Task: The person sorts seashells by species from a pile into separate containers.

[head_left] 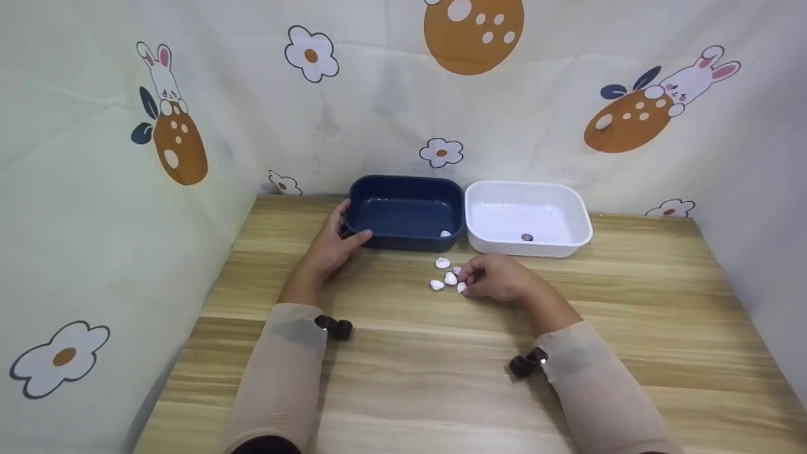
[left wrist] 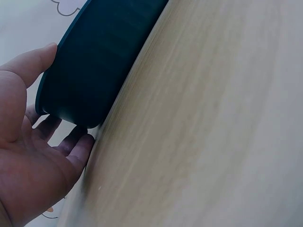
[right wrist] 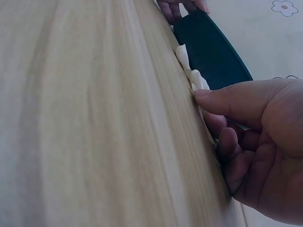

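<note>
One wood-grain table (head_left: pixel 429 391) carries a dark blue box (head_left: pixel 403 217) and, just beside it on the right, a white box (head_left: pixel 529 215). The left hand (head_left: pixel 333 244) grips the blue box's left end, thumb at the front rim. In front of the boxes, the right hand (head_left: pixel 498 277) has its fingers curled, pinching a shell (head_left: pixel 461 287). Four white shells (head_left: pixel 450 278) lie close by on the table; one more shell (head_left: pixel 446 234) sits in the blue box's front right corner, a small dark piece (head_left: pixel 527 238) in the white box.
</note>
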The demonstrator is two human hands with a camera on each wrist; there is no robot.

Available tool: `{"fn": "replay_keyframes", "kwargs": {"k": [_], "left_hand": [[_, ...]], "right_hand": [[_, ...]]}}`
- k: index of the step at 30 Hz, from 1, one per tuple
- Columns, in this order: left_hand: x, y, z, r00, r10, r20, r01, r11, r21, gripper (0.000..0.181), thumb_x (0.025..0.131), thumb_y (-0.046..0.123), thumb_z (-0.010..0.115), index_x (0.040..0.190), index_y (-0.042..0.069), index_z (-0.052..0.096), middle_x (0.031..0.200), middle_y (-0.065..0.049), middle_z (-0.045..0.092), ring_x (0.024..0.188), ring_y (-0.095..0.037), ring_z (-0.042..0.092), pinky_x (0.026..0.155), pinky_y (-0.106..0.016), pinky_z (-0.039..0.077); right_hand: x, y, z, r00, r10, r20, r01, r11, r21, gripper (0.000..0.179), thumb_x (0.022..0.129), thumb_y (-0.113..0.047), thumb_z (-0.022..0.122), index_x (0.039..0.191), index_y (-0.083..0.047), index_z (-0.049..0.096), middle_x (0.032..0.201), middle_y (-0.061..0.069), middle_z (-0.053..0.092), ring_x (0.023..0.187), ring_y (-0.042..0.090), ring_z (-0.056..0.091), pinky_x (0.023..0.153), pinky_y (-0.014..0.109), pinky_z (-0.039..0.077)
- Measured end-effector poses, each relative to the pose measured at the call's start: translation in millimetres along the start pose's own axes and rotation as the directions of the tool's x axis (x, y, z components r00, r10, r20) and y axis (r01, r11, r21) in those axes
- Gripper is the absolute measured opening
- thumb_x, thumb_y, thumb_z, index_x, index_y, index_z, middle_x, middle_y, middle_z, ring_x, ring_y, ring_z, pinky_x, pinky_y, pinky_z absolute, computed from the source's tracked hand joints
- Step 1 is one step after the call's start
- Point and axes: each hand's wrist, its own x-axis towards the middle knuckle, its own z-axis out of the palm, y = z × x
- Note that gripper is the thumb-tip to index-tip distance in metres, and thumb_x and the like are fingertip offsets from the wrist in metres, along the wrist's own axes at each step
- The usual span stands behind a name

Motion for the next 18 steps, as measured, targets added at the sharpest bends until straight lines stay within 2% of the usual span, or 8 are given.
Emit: {"fn": "replay_keyframes", "kwargs": {"k": [4, 10, 18], "left_hand": [[0.2, -0.6, 0.5, 1.0, 0.018, 0.005, -0.018, 1.0, -0.018, 0.099, 0.096, 0.036, 0.081, 0.172, 0.023, 0.02, 0.18, -0.007, 0.021, 0.166, -0.031, 0.024, 0.137, -0.044, 0.02], [-0.5, 0.7, 1.3, 1.0, 0.015, -0.002, -0.015, 1.0, -0.022, 0.098, 0.096, 0.033, 0.081, 0.172, 0.022, 0.021, 0.18, -0.008, 0.023, 0.166, -0.031, 0.025, 0.137, -0.044, 0.02], [-0.4, 0.2, 1.8, 1.0, 0.015, -0.004, -0.015, 1.0, -0.025, 0.098, 0.096, 0.033, 0.081, 0.172, 0.022, 0.021, 0.179, -0.009, 0.025, 0.166, -0.031, 0.025, 0.137, -0.045, 0.02]], "right_hand": [[0.2, 0.0, 0.7, 1.0, 0.001, -0.006, -0.002, 1.0, -0.025, 0.018, 0.088, -0.015, 0.086, 0.104, -0.016, 0.08, 0.094, -0.003, 0.075, 0.088, 0.01, 0.064, 0.086, 0.03, 0.054], [1.0, -0.7, 2.2, 1.0, 0.013, -0.006, -0.013, 0.999, -0.052, 0.016, 0.088, -0.014, 0.085, 0.103, -0.017, 0.08, 0.094, -0.003, 0.075, 0.089, 0.011, 0.065, 0.088, 0.031, 0.054], [-2.2, -5.6, -6.5, 0.999, -0.013, -0.039, 0.013, 1.0, 0.01, 0.017, 0.089, -0.012, 0.084, 0.105, -0.012, 0.081, 0.093, 0.0, 0.075, 0.086, 0.011, 0.064, 0.082, 0.029, 0.054]]}}
